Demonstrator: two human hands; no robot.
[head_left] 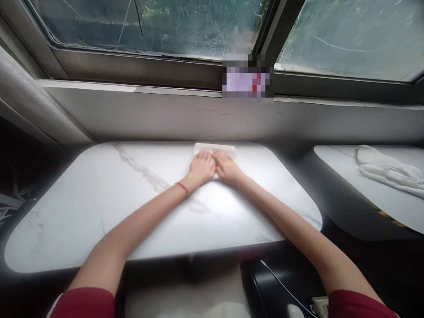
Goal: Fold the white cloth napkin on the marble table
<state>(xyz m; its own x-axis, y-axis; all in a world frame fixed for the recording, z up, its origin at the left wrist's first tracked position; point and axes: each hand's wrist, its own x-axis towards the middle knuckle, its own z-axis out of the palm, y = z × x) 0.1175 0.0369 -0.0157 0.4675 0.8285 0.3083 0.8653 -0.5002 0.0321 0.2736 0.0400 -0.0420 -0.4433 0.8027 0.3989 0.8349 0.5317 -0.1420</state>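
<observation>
At the near edge, two dark red sleeves, the left sleeve [88, 304] and the right sleeve [357, 304], end above the elbows, and both bare forearms stretch forward. Between them, below the table's near edge, a thin white cable [285, 287] runs across a dark surface, beside a white rounded object [294, 312] cut off by the frame. Above this lies a white table [92, 207] with rounded corners and grey-brown veining. A thin red bracelet [183, 188] circles the left wrist. Farther along, the left hand [202, 166] and the right hand [228, 167] rest side by side, almost touching, palms down with fingers extended, laid flat on a folded white cloth [215, 146] rather than closed around it. The cloth lies near the middle of the table's far edge, its far strip showing beyond the fingertips. To the right, across a dark gap, a second white table [347, 172] bears a crumpled white fabric [387, 168]. Behind the tables rises a pale wall [159, 117], then a dark window frame [142, 68] with a pixelated patch [245, 81] over its middle; greenery shows dimly through the smudged left pane [185, 26].
</observation>
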